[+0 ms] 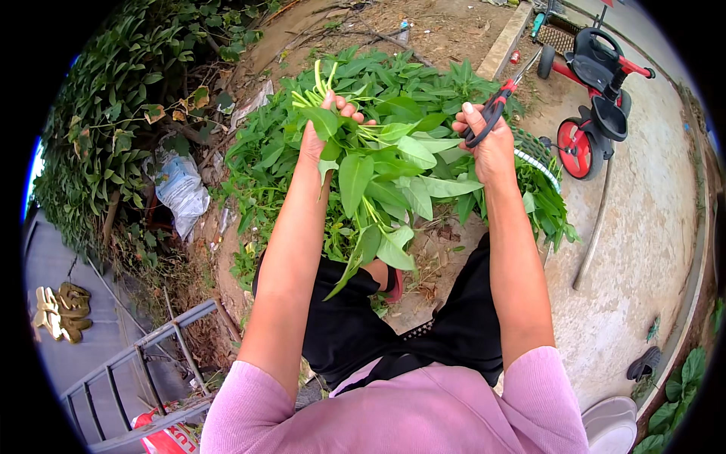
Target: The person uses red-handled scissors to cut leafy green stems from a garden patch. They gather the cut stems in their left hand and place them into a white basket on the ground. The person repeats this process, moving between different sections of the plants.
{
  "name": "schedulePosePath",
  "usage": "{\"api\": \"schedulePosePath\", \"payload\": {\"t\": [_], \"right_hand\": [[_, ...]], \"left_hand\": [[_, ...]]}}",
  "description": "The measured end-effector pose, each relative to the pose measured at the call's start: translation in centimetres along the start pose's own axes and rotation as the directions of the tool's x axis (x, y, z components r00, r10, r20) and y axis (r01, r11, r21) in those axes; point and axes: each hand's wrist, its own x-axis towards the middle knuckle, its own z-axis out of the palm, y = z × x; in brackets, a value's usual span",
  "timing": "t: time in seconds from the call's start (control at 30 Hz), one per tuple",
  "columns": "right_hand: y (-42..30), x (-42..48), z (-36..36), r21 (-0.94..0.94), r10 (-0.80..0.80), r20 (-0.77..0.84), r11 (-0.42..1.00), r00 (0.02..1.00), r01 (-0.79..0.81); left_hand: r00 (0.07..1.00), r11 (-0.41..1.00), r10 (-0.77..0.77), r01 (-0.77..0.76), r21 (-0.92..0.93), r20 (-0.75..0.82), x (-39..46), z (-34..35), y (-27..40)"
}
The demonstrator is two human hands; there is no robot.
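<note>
A bunch of cut leafy greens (385,176) is gripped by its pale stems in my left hand (334,116). The stem ends stick out above my fingers, and the broad leaves spread right and down over my lap. My right hand (485,133) holds scissors (499,102) by their black and red handles, with the blades pointing up and away from me. Whether the blades are parted is hard to tell. Beneath both hands grows a dense patch of the same leafy plants (272,153). A basket with a pale rim (539,167), holding more greens, sits beyond my right wrist.
A red and black tricycle (584,91) stands on the concrete at the right. A thin pole (595,227) lies there, with a dark sandal (644,363) farther down. At left are a leafy bush (136,85), a white plastic bag (178,187) and a metal ladder (142,346).
</note>
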Motion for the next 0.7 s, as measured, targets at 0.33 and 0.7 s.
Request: {"api": "schedulePosePath", "payload": {"t": [0.33, 0.7], "right_hand": [[-0.4, -2.6, 2.0, -0.195, -0.119, 0.43, 0.955, 0.895, 0.221], [-3.8, -6.6, -10.6, 0.005, -0.134, -0.243, 0.99, 0.961, 0.14]], "left_hand": [[0.993, 0.97, -0.119, 0.114, 0.214, 0.009, 1.1, 8.1, -4.0], [0.882, 0.44, -0.44, 0.374, 0.816, -0.167, 7.6, 12.6, -8.5]]}}
